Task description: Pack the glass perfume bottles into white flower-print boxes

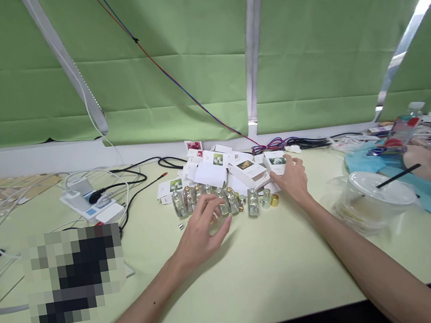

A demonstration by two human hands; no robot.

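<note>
At the middle of the frame, your left hand [204, 222] curls loosely, fingers spread, over the glass bottles [205, 198]. Just right of them, your right hand [293, 178] lies flat, fingertips touching a small white box [276, 162] beside the carton pile [220, 169].

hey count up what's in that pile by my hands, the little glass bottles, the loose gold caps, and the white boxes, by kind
Glass bottles: about 7; the left hand covers part of the row.
Loose gold caps: 2 clearly seen.
White boxes: about 8; they overlap, and the right hand rests on one.
Total: about 17.
</note>
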